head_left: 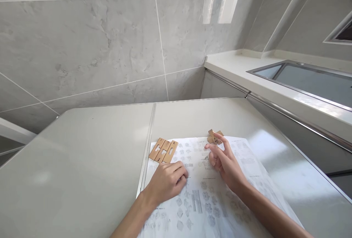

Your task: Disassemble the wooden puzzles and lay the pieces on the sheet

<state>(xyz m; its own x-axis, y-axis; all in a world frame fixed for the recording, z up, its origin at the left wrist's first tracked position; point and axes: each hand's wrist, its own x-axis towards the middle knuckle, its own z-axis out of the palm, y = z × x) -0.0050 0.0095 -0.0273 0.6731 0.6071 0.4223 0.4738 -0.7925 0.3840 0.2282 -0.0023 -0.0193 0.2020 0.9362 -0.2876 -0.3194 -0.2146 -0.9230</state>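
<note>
A printed paper sheet (198, 183) with rows of small diagrams lies under both hands. My left hand (170, 179) rests on it with the fingers curled in, and nothing shows in them. Just beyond its knuckles, flat wooden puzzle pieces (163, 150) with cut-out slots and handwritten numbers lie side by side. My right hand (224, 161) hovers by the sheet's far edge, some fingers stretched and apart, others bent. Its fingertips are at a small cluster of wooden puzzle pieces (216, 138), one marked with a handwritten character; whether they touch is unclear.
The sheet lies on a glossy white folding table (96, 164) with a seam (148, 139) left of the paper. A grey tiled wall (110, 47) stands behind. To the right is a white counter (233, 62) with a metal-rimmed inset (302, 80).
</note>
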